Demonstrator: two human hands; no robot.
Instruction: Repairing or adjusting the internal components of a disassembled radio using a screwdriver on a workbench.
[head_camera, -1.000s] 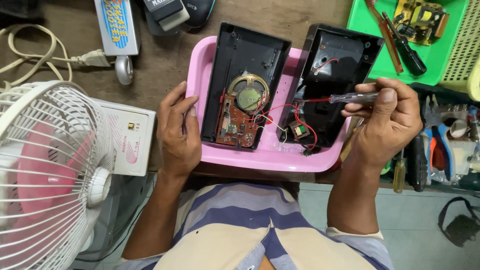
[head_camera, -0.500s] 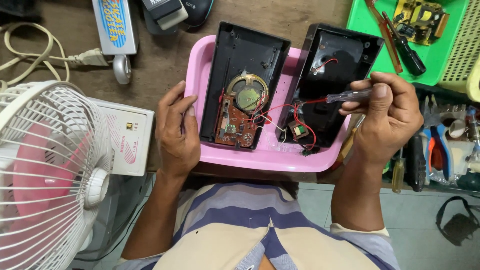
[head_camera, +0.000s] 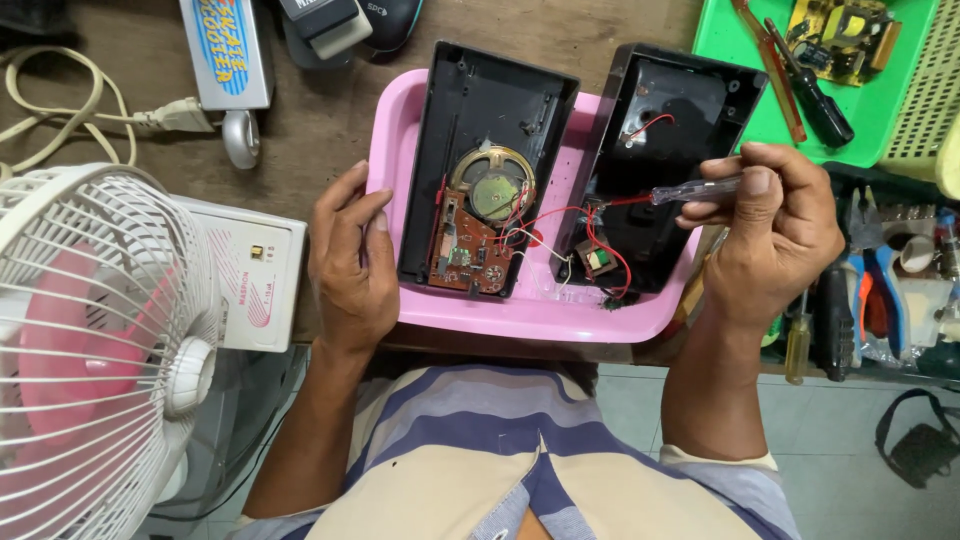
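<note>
A white fan (head_camera: 95, 350) fills the far left, with a white box (head_camera: 245, 275) just beside it on the worktop (head_camera: 330, 120). The left hand (head_camera: 352, 262) lies flat with loose fingers, gripping nothing, along the left rim of the pink tray (head_camera: 545, 318). In the tray lie two black shell halves: the left half (head_camera: 480, 165) carries a speaker (head_camera: 492, 188) and a circuit board (head_camera: 463, 250); the right half (head_camera: 668, 150) holds a small transformer (head_camera: 600, 262). Thin red wires (head_camera: 548, 215) join the two halves. The right hand (head_camera: 775, 235) is closed on a clear-handled screwdriver (head_camera: 690, 190), its tip pointing into the right half near the wires. Further right sit a green tray (head_camera: 735, 45) and a cluster of tools (head_camera: 880, 290).

The wires look thin; a slip of the tip, or pulling the halves apart, could probably snap one or tear it off. The pink tray overhangs the worktop's near edge, so a push downward could tip it. Room is tight: fan and box crowd the left, tools the right; the open space is toward the person.
</note>
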